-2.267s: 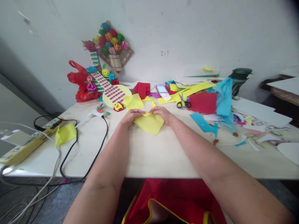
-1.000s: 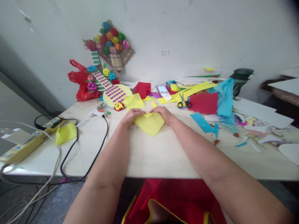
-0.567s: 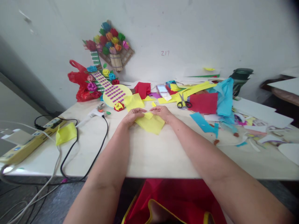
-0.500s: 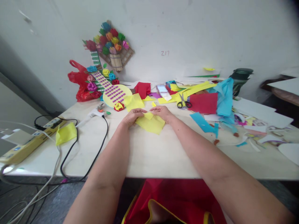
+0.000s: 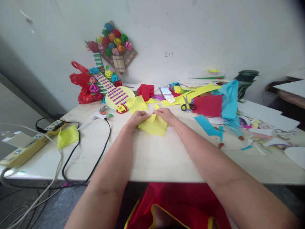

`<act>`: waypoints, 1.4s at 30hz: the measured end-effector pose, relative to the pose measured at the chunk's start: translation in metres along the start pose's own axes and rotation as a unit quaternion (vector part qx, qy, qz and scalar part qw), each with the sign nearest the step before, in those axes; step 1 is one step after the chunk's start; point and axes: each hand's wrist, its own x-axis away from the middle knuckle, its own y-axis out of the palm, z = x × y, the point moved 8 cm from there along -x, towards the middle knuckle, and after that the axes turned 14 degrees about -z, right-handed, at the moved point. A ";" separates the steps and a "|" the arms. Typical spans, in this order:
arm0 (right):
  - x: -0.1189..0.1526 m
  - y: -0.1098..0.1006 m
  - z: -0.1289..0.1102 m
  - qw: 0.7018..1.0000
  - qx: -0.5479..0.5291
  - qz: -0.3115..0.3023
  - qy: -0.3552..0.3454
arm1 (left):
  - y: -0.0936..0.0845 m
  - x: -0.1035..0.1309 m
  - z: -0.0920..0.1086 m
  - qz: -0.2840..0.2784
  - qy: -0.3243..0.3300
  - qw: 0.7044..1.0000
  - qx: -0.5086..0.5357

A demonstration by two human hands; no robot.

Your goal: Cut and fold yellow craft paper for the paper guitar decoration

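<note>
A sheet of yellow crepe paper [image 5: 153,127] hangs between my hands over the middle of the white table, its far edge folded over. My left hand [image 5: 138,117] pinches the far left corner. On the other side, my right hand [image 5: 165,115] pinches the far right part. Both sets of fingertips nearly meet, and they partly hide the fold. Just beyond lie a second yellow paper piece [image 5: 137,104] and a small yellow scrap [image 5: 157,107]. Scissors with black handles [image 5: 188,105] rest to the right of my right hand.
A glue gun [image 5: 98,114] with a black cord lies left, near a power strip [image 5: 17,156] and a yellow paper piece [image 5: 68,136]. A paper guitar [image 5: 119,95] with flowers stands behind. Red paper [image 5: 207,106], blue paper [image 5: 230,100] and scraps cover the right side.
The folded flap on the yellow paper looks a bit larger and has shifted slightly. Both hands have barely moved and still pinch the sheet.
</note>
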 end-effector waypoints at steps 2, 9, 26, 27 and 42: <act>0.002 -0.004 0.002 1.000 0.000 0.013 0.016 | -0.001 0.000 0.002 0.008 0.005 1.000 -0.017; -0.001 -0.010 0.009 0.998 0.030 0.042 0.020 | -0.002 0.001 0.008 0.038 -0.004 0.998 -0.051; 0.005 -0.026 -0.002 0.992 -0.008 0.120 -0.031 | 0.000 0.004 0.001 -0.067 -0.014 0.996 -0.051; 0.005 -0.026 -0.003 0.992 -0.008 0.120 -0.032 | 0.000 0.004 0.001 -0.070 -0.007 0.996 -0.048; 0.001 -0.012 0.003 0.999 0.000 0.040 -0.009 | -0.002 0.009 0.012 -0.007 0.012 1.000 -0.001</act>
